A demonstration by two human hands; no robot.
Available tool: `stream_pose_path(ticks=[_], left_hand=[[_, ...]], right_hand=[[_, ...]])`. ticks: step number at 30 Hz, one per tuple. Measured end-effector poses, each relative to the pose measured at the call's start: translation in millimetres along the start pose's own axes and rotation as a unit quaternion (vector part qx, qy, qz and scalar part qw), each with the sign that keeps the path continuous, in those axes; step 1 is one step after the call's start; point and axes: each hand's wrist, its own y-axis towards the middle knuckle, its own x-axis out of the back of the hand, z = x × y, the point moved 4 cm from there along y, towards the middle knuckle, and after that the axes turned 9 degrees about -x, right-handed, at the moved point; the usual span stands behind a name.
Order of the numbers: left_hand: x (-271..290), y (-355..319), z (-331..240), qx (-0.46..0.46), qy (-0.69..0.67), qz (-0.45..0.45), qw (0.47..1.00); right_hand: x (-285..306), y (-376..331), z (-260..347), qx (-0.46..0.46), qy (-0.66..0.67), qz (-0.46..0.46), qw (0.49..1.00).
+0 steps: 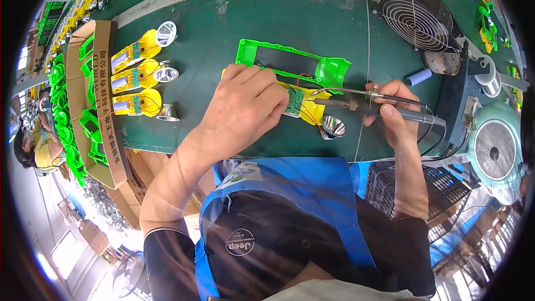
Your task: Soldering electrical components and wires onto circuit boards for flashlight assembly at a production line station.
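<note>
Directly under left hand, yellow flashlight half, touching.

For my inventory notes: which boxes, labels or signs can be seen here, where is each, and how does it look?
Cardboard box: left of the green table, brown, open, printed side, holding green plastic parts.
Round badge: on the dark apron, white outline.
No screens seen.
</note>
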Motion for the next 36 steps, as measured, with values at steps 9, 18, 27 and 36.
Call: stream_pose_path(ticks=[9,18,27,36], left_hand=[[42.3,25.9,18.5,0.026,0.007,-0.067,0.997],[49.7,4.0,10.8,-0.072,0.116,-0.009,0.991],[50.9,43.2,85.2,0.140,-0.097,-0.185,0.968],[22.0,213.3,243.5,0.334,0.137,-0.163,0.918]], right_hand=[[23.1,-24.5,6.7,0.100,0.097,-0.079,0.987],[37.9,-43.5,-2.6,0.170,0.124,-0.131,0.969],[51.4,-39.9,-26.5,0.162,0.197,-0.140,0.957],[47.6,-38.5,-33.0,0.165,0.245,-0.111,0.949]])
